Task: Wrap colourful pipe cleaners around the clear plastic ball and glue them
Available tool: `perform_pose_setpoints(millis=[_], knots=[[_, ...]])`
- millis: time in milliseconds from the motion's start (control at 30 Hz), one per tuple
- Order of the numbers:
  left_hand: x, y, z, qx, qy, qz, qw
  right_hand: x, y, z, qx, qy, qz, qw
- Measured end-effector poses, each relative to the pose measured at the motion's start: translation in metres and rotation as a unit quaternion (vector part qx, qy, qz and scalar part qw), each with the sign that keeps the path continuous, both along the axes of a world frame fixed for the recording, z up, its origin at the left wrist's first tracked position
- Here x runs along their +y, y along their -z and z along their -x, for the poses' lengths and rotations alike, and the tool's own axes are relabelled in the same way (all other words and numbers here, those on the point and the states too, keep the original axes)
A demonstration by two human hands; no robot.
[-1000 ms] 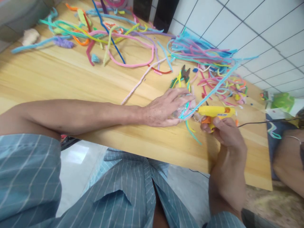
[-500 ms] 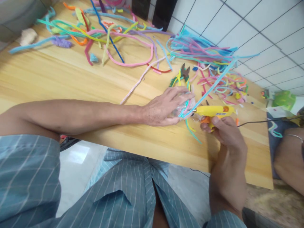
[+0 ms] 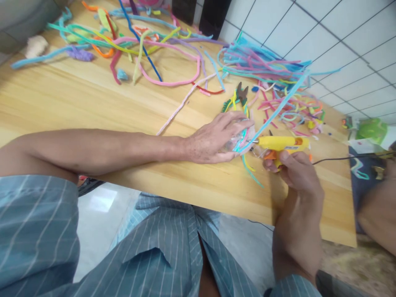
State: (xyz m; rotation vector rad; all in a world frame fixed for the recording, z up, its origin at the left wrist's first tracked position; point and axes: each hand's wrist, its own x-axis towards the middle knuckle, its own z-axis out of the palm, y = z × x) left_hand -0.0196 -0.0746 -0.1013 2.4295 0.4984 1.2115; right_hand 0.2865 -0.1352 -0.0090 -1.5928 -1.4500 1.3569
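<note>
My left hand point(image 3: 215, 138) is closed around a clear, rounded object point(image 3: 231, 144) wrapped with pink and turquoise pipe cleaners; the fingers hide much of it. A long light-blue pipe cleaner point(image 3: 280, 108) slants up and right from that object. In my right hand point(image 3: 298, 171) is a yellow glue gun point(image 3: 283, 143), its metal nozzle pointing left at the wrapped object's right side. Whether the tip touches it I cannot tell. Just beyond my left hand lie pliers point(image 3: 242, 94) with green and yellow handles. Yellow and green pipe cleaner ends point(image 3: 252, 175) stick out below the object.
Loose coloured pipe cleaners point(image 3: 167, 82) spread over the wooden table's point(image 3: 93, 99) far left. A blue and pink bundle point(image 3: 262, 62) rests by the tiled wall, with short scraps point(image 3: 293, 111) before it. A black cord point(image 3: 340, 158) trails right from the glue gun, toward another person's blurred arm point(image 3: 379, 206).
The glue gun and my right hand have shifted slightly right, baring more of the nozzle. My left hand stays on the wrapped object. The other person's arm at the right edge has moved.
</note>
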Motion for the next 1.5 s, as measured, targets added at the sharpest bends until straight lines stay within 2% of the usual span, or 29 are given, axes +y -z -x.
perform_pose_setpoints(millis=[567,1500], knots=[[-0.001,0.000,-0.002,-0.005,-0.002,0.017,1.000,0.001,-0.003,0.009,0.024,0.025,-0.006,0.999],[0.001,0.001,-0.002,-0.012,-0.001,0.001,1.000,0.003,0.002,0.009,0.018,0.010,-0.008,1.000]])
